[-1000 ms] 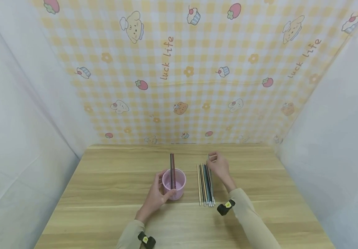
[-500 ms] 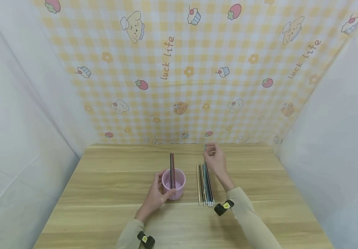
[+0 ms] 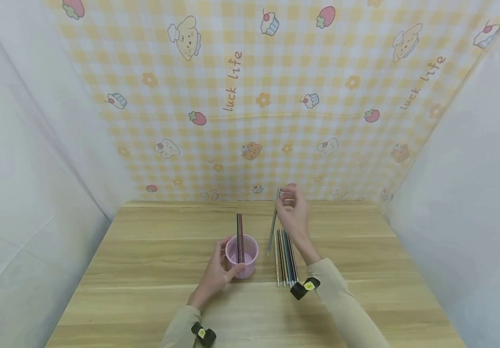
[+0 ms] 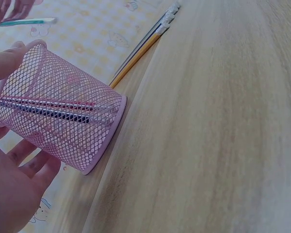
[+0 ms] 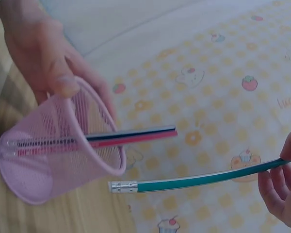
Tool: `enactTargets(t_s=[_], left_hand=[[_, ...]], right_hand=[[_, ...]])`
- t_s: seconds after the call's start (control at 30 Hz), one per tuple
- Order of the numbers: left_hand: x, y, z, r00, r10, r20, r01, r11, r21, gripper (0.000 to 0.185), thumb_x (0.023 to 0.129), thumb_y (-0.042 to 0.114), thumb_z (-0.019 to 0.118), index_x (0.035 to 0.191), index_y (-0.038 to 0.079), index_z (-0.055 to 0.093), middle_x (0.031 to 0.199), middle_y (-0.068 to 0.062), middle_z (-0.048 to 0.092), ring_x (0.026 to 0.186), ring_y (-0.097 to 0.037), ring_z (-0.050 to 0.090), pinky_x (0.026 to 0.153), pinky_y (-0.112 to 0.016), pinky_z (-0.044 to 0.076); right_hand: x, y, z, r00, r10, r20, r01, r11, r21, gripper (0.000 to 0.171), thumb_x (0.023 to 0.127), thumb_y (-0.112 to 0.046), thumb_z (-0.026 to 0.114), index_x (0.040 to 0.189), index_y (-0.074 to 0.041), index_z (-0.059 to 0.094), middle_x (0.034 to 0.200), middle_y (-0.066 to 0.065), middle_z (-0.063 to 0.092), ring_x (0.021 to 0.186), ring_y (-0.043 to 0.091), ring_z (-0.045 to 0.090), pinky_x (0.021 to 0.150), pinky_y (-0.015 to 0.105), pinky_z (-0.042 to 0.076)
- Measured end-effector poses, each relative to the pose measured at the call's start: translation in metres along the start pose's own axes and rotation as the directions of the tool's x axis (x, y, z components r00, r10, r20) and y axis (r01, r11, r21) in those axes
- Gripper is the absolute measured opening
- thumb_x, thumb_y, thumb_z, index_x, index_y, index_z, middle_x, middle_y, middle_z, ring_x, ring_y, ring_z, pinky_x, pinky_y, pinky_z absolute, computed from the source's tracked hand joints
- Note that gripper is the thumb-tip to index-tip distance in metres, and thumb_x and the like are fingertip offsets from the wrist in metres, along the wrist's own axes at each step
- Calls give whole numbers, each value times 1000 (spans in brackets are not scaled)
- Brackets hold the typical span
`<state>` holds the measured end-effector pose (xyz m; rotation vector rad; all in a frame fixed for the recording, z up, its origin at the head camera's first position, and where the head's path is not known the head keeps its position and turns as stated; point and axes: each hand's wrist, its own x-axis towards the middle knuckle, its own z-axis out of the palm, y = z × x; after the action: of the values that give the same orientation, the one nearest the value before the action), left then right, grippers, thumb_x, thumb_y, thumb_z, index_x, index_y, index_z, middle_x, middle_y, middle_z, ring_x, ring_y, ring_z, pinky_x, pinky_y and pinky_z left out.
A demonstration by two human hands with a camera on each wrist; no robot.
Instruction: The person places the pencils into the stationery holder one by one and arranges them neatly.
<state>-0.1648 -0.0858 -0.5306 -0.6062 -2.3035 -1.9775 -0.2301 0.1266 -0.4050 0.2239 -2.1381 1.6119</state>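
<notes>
The right hand (image 3: 294, 212) pinches the green pencil (image 3: 273, 223) at its upper end, shaft near vertical, eraser end down, just right of the pink mesh cup (image 3: 242, 256) gripped by the left hand (image 3: 215, 275).

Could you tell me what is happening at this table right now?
A person sits at a wooden table. The left hand grips a pink mesh cup that already holds two pencils. The right hand pinches a teal pencil by its upper end, lifted clear of the row of pencils lying beside the cup, its metal-capped end hanging near the cup's rim.
</notes>
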Motion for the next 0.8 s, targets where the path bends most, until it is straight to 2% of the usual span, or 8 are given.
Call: enactTargets(t_s=[0.13,0.27,0.4,0.57,0.63,0.8], left_hand=[[0,1,0,1000,21,1,-21,1000,12,79,75,7,74,137,-6,26,131,-30,39,117,-48,43,99,-59,38],[0,1,0,1000,14,3,-14,1000,10,79,75,7,73,137,-5,26,131,-28,40,117,-48,42,99,-59,38],[-1,1,-1,1000,4,5,-4,1000,16,79,76,9,73,138,-3,26,132,-26,40,118,-46,43,100,-58,37],[-1,-3,-2,1000,-5,2,5,1000,11,80,76,12,74,138,-1,26,133,-24,40,118,-44,43,99,-58,39],[-1,-3,-2,1000,0,1,0,1000,7,80,75,11,74,138,-1,26,132,-25,40,118,-44,44,99,-58,39],[0,-1,-1,999,40,4,-40,999,22,80,76,12,74,137,-6,25,131,-27,40,116,-46,44,97,-59,40]], right_hand=[[-2,-25,9,997,-80,-17,81,995,60,28,81,9,54,109,11,51,91,25,56,76,32,59,55,19,55],[-4,-34,19,994,-112,-5,112,989,96,28,81,10,54,109,13,49,92,28,55,77,35,58,56,19,55],[-8,-30,31,995,-96,25,93,989,117,28,82,7,55,110,8,50,94,25,56,79,32,59,59,22,56],[-15,-26,44,992,-111,61,104,989,105,28,82,8,55,109,10,50,92,24,56,76,33,60,59,23,56],[-19,-26,47,989,-131,68,124,988,97,28,81,10,55,109,12,49,91,27,56,75,35,60,59,23,57],[-25,-21,54,986,-138,90,133,989,67,28,80,10,56,107,10,50,90,26,57,75,34,61,59,30,58]])
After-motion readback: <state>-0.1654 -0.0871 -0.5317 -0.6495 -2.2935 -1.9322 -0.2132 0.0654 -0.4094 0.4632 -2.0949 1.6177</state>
